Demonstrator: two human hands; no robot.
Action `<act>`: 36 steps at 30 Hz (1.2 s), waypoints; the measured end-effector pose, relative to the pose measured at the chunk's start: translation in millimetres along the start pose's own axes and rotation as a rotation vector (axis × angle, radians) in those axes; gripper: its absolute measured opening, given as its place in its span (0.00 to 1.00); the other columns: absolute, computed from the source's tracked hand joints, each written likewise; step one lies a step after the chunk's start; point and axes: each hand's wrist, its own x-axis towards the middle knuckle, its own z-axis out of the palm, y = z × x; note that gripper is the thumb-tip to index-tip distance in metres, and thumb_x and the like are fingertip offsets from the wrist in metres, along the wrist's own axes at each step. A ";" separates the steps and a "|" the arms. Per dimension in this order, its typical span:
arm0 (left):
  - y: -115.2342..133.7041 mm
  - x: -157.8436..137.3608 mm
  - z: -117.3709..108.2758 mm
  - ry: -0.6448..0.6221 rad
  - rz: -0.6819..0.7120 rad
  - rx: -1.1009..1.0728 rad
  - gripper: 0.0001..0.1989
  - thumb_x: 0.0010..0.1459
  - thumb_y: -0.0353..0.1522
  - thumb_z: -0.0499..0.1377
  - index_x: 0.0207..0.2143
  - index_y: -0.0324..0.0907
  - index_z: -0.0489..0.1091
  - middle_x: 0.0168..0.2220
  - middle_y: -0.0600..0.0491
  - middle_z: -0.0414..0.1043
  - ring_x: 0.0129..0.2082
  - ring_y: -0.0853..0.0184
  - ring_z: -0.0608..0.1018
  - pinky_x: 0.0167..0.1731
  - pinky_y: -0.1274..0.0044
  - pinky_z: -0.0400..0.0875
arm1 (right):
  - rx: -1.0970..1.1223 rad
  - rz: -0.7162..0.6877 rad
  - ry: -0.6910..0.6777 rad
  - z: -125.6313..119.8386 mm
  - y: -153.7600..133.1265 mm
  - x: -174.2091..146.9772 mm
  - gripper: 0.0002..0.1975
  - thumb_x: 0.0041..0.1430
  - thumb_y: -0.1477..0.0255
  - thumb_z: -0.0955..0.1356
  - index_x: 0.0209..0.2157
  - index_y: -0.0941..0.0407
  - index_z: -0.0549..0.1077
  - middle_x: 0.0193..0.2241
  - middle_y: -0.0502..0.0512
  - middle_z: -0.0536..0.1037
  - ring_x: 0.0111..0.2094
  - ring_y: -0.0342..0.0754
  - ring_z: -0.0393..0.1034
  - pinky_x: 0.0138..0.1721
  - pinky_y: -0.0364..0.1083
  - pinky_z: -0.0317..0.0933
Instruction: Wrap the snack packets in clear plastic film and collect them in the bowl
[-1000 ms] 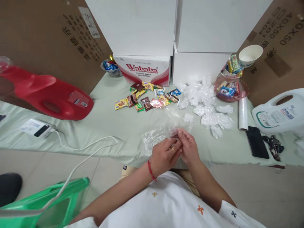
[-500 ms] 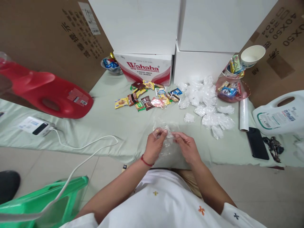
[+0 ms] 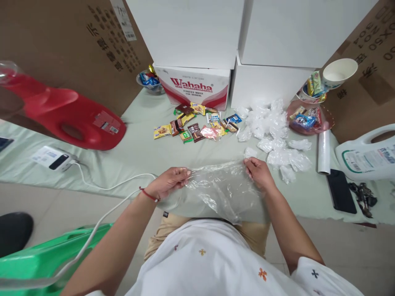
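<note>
One sheet of clear plastic film (image 3: 220, 191) hangs stretched between both hands above the person's lap, at the near edge of the pale green cloth (image 3: 138, 152). A second ago it was a small crumpled wad between hands held close; now it is pulled wide and flat. The left hand (image 3: 171, 181) and right hand (image 3: 257, 172) each pinch a top corner with closed fingers. Beyond lie loose snack packets (image 3: 197, 125) and, to the right, wrapped bundles (image 3: 274, 135).

Storeroom; stacked cartons (image 3: 185, 28)
</note>
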 end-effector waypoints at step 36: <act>-78.2 16.8 3.7 0.126 0.775 1.367 0.37 0.66 0.54 0.53 0.72 0.50 0.55 0.73 0.46 0.54 0.72 0.51 0.60 0.71 0.51 0.37 | -1.359 -0.420 -0.130 136.9 -59.2 111.5 0.24 0.68 0.64 0.67 0.61 0.58 0.68 0.59 0.69 0.72 0.53 0.57 0.73 0.48 0.49 0.66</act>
